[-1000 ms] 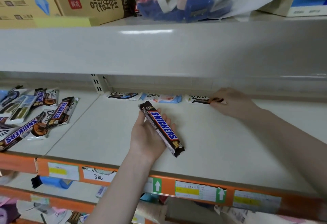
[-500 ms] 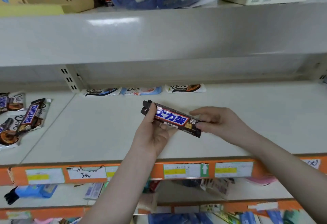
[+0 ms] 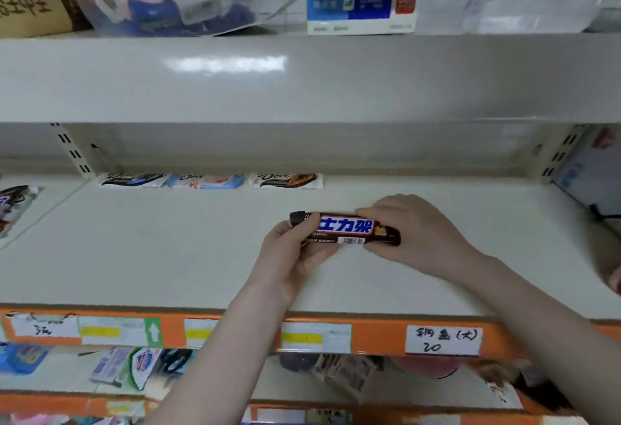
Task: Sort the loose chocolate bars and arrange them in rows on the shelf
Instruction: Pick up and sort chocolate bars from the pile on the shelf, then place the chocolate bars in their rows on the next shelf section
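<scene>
**Both hands on 1 bar**

The left hand [image 3: 295, 253] and right hand [image 3: 416, 233] each pinch an end of a dark chocolate bar [image 3: 346, 230] above the middle of the shelf [image 3: 168, 250]. 3 white bars [image 3: 208, 180] line its back edge.

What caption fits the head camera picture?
Both hands hold a Snickers bar above the shelf.
</scene>
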Available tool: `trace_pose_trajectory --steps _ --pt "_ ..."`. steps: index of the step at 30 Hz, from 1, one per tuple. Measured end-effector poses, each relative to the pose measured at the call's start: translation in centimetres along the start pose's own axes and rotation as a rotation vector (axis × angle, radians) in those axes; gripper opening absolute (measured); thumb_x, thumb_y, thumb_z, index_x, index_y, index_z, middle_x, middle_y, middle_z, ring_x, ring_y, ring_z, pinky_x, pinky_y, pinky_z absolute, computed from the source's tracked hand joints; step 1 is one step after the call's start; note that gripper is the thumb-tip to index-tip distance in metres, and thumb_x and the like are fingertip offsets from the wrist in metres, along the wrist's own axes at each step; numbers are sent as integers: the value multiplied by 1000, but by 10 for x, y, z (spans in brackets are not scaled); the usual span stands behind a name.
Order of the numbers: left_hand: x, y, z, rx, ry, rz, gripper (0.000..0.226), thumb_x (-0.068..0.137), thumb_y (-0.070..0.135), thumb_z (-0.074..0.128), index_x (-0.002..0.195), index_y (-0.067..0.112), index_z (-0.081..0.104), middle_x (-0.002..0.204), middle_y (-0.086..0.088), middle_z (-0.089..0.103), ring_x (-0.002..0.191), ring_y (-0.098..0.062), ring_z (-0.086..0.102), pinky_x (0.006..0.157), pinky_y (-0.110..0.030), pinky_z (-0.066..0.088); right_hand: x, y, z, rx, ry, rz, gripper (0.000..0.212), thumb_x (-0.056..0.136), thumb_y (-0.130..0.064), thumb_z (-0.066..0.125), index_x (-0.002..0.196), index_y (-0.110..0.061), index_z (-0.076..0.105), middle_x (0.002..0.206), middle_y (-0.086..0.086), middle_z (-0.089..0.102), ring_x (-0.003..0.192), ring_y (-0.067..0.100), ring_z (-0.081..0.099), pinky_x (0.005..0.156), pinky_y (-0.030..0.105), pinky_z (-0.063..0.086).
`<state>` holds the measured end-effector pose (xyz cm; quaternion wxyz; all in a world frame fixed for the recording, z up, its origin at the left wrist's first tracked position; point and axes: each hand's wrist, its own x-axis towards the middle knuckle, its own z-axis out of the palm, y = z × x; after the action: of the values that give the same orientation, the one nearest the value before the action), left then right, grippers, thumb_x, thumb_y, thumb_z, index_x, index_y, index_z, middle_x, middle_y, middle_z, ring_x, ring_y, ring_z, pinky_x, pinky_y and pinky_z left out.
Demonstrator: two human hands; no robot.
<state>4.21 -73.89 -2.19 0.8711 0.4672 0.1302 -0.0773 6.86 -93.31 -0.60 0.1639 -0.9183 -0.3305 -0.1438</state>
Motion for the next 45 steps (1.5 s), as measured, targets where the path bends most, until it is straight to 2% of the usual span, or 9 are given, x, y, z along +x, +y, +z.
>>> trace_pose_trajectory --steps 2,4,8,12,15,21,27,38,45 --pt "2 -5 9 59 28 60 12 87 11 61 94 2 59 78 -11 73 70 -22 70 63 -29 60 2 12 -5 -24 38 -36 41 77 -25 68 116 -15 61 104 2 67 94 22 59 80 35 43" --pt "5 -8 10 322 107 216 11 89 18 59 95 9 60 84 -7 72 76 -24 67 67 -29 56 7 23 -7 -22 66 -49 39 75 -21 70 112 -12 63 101 3 68 91 23 61 77 33 45" --pt "10 -10 -12 1401 332 653 30 91 33 53 117 20 60 113 -1 65 105 -22 56 89 -30 41 27 49 -5 21 78 67 29 75 -22 68 103 -22 65 89 -1 68 81 21 60 65 33 46" --pt "13 -15 -28 1806 297 607 44 93 45 42 128 21 51 134 -2 52 125 -23 43 104 -29 29 55 77 9 -96 61 161 26 76 -23 67 102 -23 67 82 4 67 71 19 53 58 26 27" --pt "17 -19 -31 1927 259 540 47 94 49 34 132 24 44 139 -1 44 130 -23 36 108 -31 26 71 93 18 -84 -26 205 27 78 -22 63 105 -22 67 86 7 68 78 26 59 64 31 41" --pt "15 -19 -32 1981 252 539 48 94 50 30 134 25 41 140 -1 41 130 -23 34 108 -32 26 88 115 29 -44 -112 251 26 80 -23 61 106 -22 66 89 8 68 79 27 58 66 33 44" --pt "17 -20 -32 1944 261 542 49 93 50 32 135 26 40 142 -1 40 131 -23 33 106 -31 26 90 125 36 -29 -115 247 20 84 -25 57 100 -19 67 67 0 54 66 20 50 52 26 32" --pt "12 -17 -27 1882 268 502 49 93 48 38 136 25 42 142 -2 40 132 -23 33 106 -30 26 78 131 33 23 -120 234 18 84 -19 55 100 -18 64 75 5 61 72 23 54 62 34 41" --pt "-14 3 -44 1862 473 494 50 90 50 43 132 23 44 134 -1 48 124 -24 41 99 -33 33 65 60 26 -25 -22 284 29 84 -24 56 110 -10 60 102 14 62 94 31 54 73 34 40"
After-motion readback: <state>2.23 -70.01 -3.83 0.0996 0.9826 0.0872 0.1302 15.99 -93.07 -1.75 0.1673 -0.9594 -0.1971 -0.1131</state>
